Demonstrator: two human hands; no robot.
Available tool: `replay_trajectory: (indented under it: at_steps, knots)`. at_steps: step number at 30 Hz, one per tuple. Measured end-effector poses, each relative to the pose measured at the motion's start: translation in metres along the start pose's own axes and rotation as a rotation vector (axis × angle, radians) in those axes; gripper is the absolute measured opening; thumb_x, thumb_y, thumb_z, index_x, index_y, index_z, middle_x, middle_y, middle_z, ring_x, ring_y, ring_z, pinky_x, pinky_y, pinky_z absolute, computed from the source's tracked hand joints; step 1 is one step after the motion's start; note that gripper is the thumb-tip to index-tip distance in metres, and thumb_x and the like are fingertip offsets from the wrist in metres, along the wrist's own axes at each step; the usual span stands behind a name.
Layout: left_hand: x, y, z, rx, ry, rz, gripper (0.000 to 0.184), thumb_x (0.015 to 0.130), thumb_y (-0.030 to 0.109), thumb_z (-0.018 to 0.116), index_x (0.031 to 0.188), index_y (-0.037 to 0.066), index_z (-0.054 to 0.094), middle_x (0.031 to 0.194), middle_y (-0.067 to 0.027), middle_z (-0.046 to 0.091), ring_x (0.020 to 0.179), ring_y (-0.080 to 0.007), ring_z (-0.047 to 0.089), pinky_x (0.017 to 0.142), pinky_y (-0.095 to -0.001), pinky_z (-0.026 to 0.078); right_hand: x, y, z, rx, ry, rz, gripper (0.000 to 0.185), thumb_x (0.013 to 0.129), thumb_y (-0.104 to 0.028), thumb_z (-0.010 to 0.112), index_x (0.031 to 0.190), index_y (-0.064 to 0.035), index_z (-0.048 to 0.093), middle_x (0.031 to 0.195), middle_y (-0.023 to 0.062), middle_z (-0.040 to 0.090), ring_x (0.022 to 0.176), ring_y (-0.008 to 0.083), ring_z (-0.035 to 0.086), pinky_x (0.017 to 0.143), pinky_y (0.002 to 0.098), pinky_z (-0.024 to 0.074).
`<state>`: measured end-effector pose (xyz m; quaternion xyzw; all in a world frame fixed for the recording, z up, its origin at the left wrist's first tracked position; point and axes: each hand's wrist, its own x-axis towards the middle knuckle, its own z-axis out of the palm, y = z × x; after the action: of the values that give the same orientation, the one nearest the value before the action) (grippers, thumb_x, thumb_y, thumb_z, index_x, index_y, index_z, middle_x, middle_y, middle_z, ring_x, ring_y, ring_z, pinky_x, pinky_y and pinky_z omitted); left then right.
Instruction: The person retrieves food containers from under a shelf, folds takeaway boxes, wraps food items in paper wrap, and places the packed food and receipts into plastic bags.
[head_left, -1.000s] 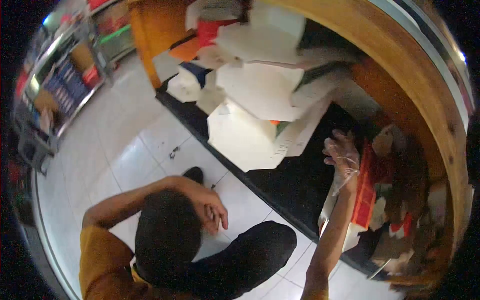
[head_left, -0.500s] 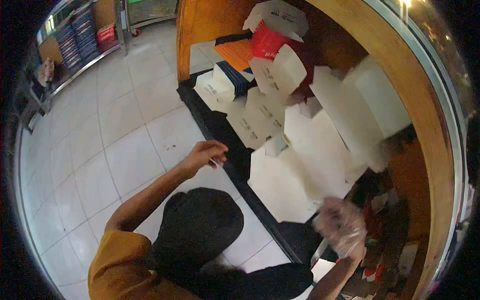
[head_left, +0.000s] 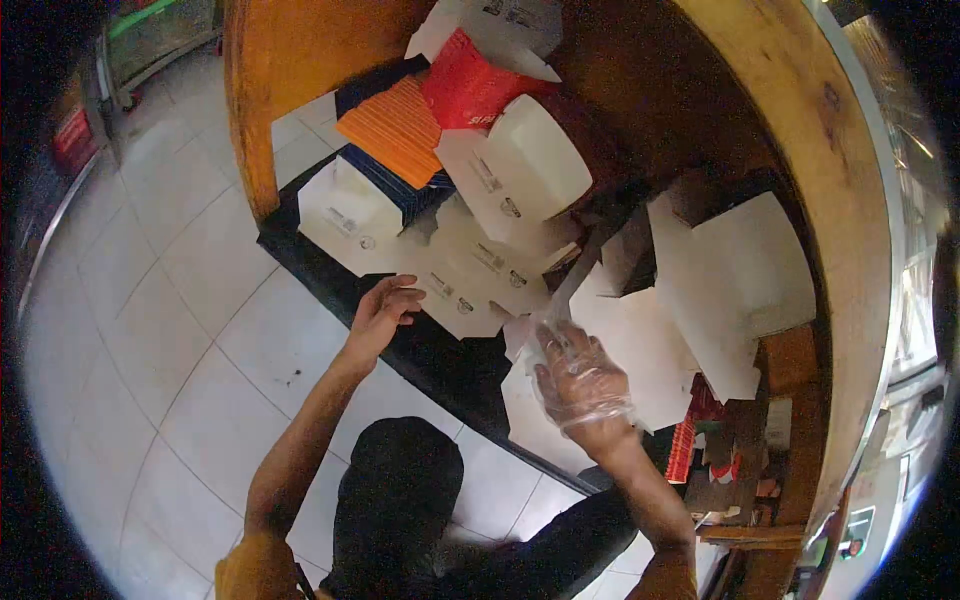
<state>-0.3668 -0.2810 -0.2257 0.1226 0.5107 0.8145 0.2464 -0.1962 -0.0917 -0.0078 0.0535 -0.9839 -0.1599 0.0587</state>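
My left hand [head_left: 384, 314] hangs bare over the black shelf edge, fingers apart and slightly curled, with nothing in it. Close beyond it lie flat printed white boxes [head_left: 455, 275]. My right hand [head_left: 580, 378], in a clear plastic glove, is over large white cartons [head_left: 650, 335], fingers spread and bent downward. Whether its fingertips touch the carton is unclear. Another open white carton [head_left: 735, 270] leans to the right of it. An open printed box [head_left: 520, 170] sits further back.
Orange stacked sleeves [head_left: 390, 118], dark blue stacked sleeves [head_left: 395, 185] and a red package [head_left: 475, 85] stand at the shelf's back left. A wooden frame [head_left: 820, 110] curves along the right. White floor tiles [head_left: 150, 340] spread at left; my bent knees are below.
My right hand has moved from the shelf's right part to over the white cartons. My left hand has come up to the shelf edge. The view has shifted.
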Motion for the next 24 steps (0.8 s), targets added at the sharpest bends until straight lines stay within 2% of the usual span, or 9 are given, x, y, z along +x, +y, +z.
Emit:
replay_trajectory:
  at_steps: [2, 6, 11, 12, 14, 17, 19, 21, 24]
  knots:
    - [0.022, 0.009, 0.001, 0.039, 0.041, -0.083, 0.055, 0.092, 0.042, 0.061, 0.132, 0.006, 0.055, 0.122, -0.0063, 0.064, 0.106, -0.0170, 0.061, 0.091, -0.0331, 0.047, 0.001, 0.001, 0.007, -0.070, -0.121, 0.051, 0.063, 0.080, -0.003, 0.058, 0.142, -0.0059, 0.048, 0.131, 0.0170, 0.058, 0.103, 0.0346, 0.063, 0.080, 0.0431, 0.0584]
    - [0.106, 0.007, 0.016, -0.109, -0.007, -0.138, 0.067, 0.087, 0.049, 0.065, 0.138, 0.007, 0.052, 0.129, -0.0087, 0.060, 0.114, -0.0212, 0.057, 0.096, -0.0371, 0.045, -0.009, 0.021, 0.030, 0.010, 0.029, -0.049, 0.067, 0.074, 0.001, 0.060, 0.140, -0.0041, 0.048, 0.134, 0.0199, 0.057, 0.100, 0.0352, 0.064, 0.077, 0.0426, 0.0589]
    - [0.155, 0.047, 0.101, -0.084, -0.057, -0.039, 0.054, 0.095, 0.041, 0.058, 0.134, 0.003, 0.054, 0.127, -0.0155, 0.061, 0.105, -0.0236, 0.064, 0.084, -0.0394, 0.055, -0.010, 0.040, 0.019, 0.086, -0.034, -0.010, 0.053, 0.073, 0.003, 0.061, 0.124, -0.0110, 0.064, 0.126, 0.0114, 0.063, 0.112, 0.0316, 0.062, 0.095, 0.0439, 0.0522]
    - [0.157, 0.042, 0.115, -0.112, -0.063, 0.049, 0.049, 0.097, 0.037, 0.055, 0.131, 0.002, 0.056, 0.123, -0.0183, 0.063, 0.104, -0.0248, 0.066, 0.081, -0.0404, 0.057, -0.012, 0.043, 0.018, 0.178, -0.024, 0.000, 0.053, 0.073, 0.003, 0.061, 0.124, -0.0121, 0.064, 0.126, 0.0117, 0.064, 0.109, 0.0313, 0.064, 0.091, 0.0432, 0.0542]
    - [0.170, 0.025, 0.135, -0.054, -0.270, -0.144, 0.044, 0.099, 0.035, 0.050, 0.123, 0.000, 0.061, 0.110, -0.0226, 0.067, 0.105, -0.0307, 0.067, 0.081, -0.0442, 0.058, -0.015, 0.047, 0.018, 0.346, 0.002, 0.018, 0.054, 0.073, 0.002, 0.062, 0.125, -0.0144, 0.063, 0.126, 0.0124, 0.064, 0.103, 0.0306, 0.067, 0.082, 0.0418, 0.0583]
    - [0.210, -0.058, 0.187, 1.004, -0.098, 0.489, 0.048, 0.098, 0.038, 0.049, 0.113, -0.006, 0.063, 0.097, -0.0244, 0.069, 0.090, -0.0352, 0.071, 0.079, -0.0464, 0.058, -0.017, 0.052, 0.014, 0.347, 0.026, -0.024, 0.053, 0.076, 0.007, 0.061, 0.124, -0.0148, 0.065, 0.125, 0.0113, 0.066, 0.108, 0.0307, 0.066, 0.088, 0.0375, 0.0568]
    - [0.203, -0.064, 0.198, 0.994, -0.239, 0.477, 0.056, 0.097, 0.044, 0.049, 0.104, -0.009, 0.065, 0.089, -0.0243, 0.069, 0.080, -0.0366, 0.071, 0.078, -0.0460, 0.057, -0.022, 0.035, 0.002, 0.504, -0.063, 0.178, 0.049, 0.079, 0.007, 0.060, 0.125, -0.0106, 0.064, 0.124, 0.0116, 0.067, 0.110, 0.0291, 0.067, 0.092, 0.0354, 0.0552]
    - [0.173, -0.047, 0.172, 0.742, -0.455, 0.411, 0.063, 0.096, 0.052, 0.050, 0.095, -0.009, 0.067, 0.080, -0.0210, 0.070, 0.070, -0.0356, 0.071, 0.073, -0.0447, 0.056, 0.002, 0.002, -0.051, 0.505, -0.291, 0.347, 0.054, 0.077, 0.007, 0.064, 0.128, -0.0104, 0.063, 0.129, 0.0116, 0.065, 0.109, 0.0235, 0.068, 0.090, 0.0332, 0.0557]
    - [0.152, -0.011, 0.126, 0.506, -0.530, -0.176, 0.064, 0.092, 0.059, 0.055, 0.083, -0.002, 0.071, 0.071, -0.0116, 0.070, 0.063, -0.0275, 0.070, 0.058, -0.0354, 0.055, -0.004, 0.014, -0.039, 0.720, -0.103, 0.255, 0.048, 0.077, -0.005, 0.074, 0.123, -0.0121, 0.067, 0.125, 0.0105, 0.067, 0.113, 0.0290, 0.066, 0.095, 0.0396, 0.0537]
